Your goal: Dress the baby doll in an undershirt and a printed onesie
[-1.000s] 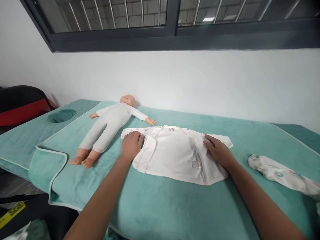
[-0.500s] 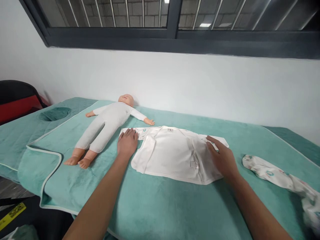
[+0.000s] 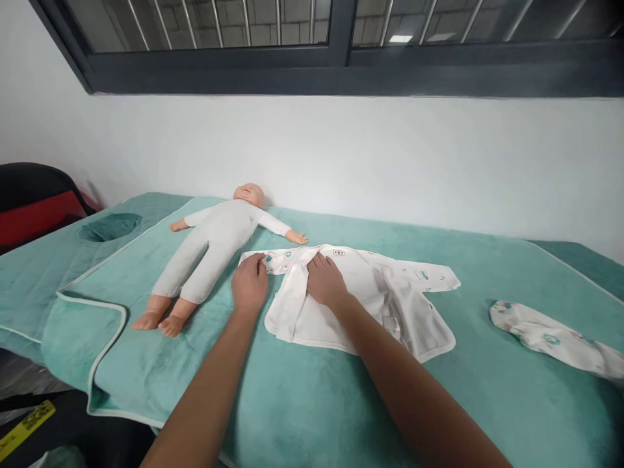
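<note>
A white baby shirt [image 3: 351, 312] with small printed motifs on its sleeves lies spread out, front parted, on the teal blanket. At the cuff of its left-hand sleeve, my left hand [image 3: 250, 283] is closed with curled fingers pinching the fabric. My right hand [image 3: 329, 279] reaches into the parted front near that sleeve's shoulder; its fingers are stretched out and the tips are partly hidden by cloth. A baby doll [image 3: 214, 237] in a white body suit lies on its back left of the shirt, one arm pointing toward the sleeve.
A printed white garment [image 3: 550, 338] lies at the right, running out of view. The teal blanket [image 3: 287, 416] covers the padded surface, which has a round hollow [image 3: 111, 226] at far left. Behind stand a white wall [image 3: 390, 156] and a barred window. A black and red chair [image 3: 41, 208] is at left.
My right hand has moved left from the right-hand sleeve into the shirt's parted front. The right front panel now lies folded outward. My left hand stays at the cuff, its fingers more curled.
</note>
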Tool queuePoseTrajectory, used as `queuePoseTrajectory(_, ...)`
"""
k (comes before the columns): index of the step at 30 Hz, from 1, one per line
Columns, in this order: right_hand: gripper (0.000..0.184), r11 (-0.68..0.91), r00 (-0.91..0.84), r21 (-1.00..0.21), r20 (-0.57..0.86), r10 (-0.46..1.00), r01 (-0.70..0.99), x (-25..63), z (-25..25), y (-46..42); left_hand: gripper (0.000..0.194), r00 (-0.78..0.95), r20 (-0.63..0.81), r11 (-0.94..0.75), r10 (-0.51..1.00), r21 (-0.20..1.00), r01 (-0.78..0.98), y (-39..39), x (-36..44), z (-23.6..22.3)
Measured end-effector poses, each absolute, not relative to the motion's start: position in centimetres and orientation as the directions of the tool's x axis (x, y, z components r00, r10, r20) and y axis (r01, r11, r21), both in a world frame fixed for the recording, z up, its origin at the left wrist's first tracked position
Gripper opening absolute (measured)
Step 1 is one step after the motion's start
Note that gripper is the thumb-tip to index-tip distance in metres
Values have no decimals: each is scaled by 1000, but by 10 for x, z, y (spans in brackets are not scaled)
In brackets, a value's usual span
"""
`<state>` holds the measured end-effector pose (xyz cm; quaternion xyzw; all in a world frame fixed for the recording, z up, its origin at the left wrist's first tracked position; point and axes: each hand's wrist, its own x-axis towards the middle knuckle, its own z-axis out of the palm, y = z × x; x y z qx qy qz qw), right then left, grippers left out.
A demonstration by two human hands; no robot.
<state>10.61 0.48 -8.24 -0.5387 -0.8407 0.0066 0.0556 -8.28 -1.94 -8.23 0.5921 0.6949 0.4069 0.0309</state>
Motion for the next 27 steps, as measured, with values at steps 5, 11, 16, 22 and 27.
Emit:
queuePoseTrajectory(5, 58, 310, -297, -119, 112, 948, 943, 130, -87, 7, 34, -296, 450, -41, 842, 602, 797, -19, -85, -83)
queuePoseTrajectory(11, 63, 167, -153, -155, 97, 983, 974, 179, -85, 4, 33, -314, 428, -40, 848, 641, 766, -24, -87, -82)
queuePoseTrajectory(16, 65, 143, -125, -111, 152, 980, 983, 194, -87, -18, 32, -320, 428, -51, 845, 660, 749, -26, -87, -81)
queuePoseTrajectory(22, 69, 295, -282, -83, 146, 948, 952, 189, -85, -67, 32, -311, 409, -56, 858, 676, 735, -25, -87, -80)
queuePoseTrajectory(27, 67, 418, -403, -96, 138, 905, 904, 206, -81, -120, 32, -311, 403, -54, 861, 679, 732, -27, -87, -79)
